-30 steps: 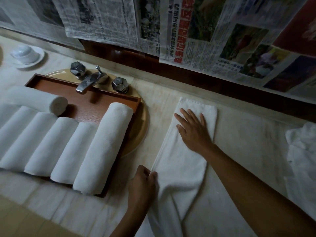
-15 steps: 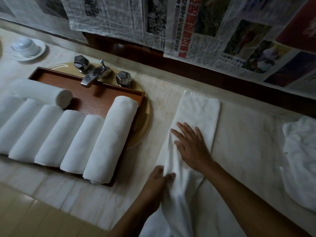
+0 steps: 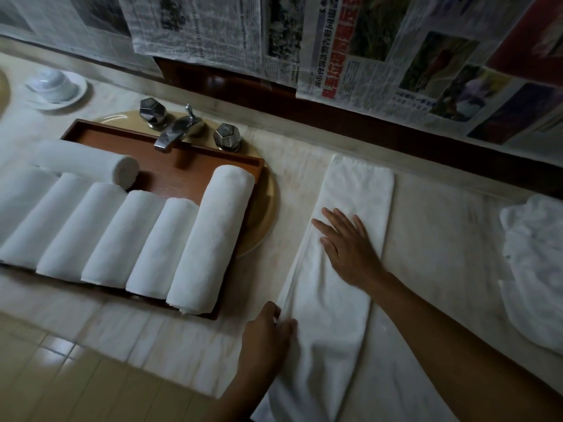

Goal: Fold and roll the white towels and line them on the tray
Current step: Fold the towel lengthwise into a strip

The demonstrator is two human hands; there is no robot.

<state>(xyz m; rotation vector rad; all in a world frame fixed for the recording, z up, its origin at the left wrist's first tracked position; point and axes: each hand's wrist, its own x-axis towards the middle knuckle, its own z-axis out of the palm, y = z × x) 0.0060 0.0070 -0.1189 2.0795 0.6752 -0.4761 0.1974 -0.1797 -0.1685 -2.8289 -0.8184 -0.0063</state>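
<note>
Directly under right fingers [image 3: 335, 222], folded towel [image 3: 335, 315], edge between left fingers [image 3: 272, 310].

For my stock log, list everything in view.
rolled towels: seven visible, white, on the tray
tray: one, brown wood, over the basin
basin: one, beige, in the counter
tap: one, metal, behind the tray
flat towel: one, white, folded on the counter
loose towels: heap, white, far right
cup: one, white, upturned on a saucer, far left
newspapers: several, printed, along the back
left hand: pinches flat towel's near edge
right hand: flat on it
</note>
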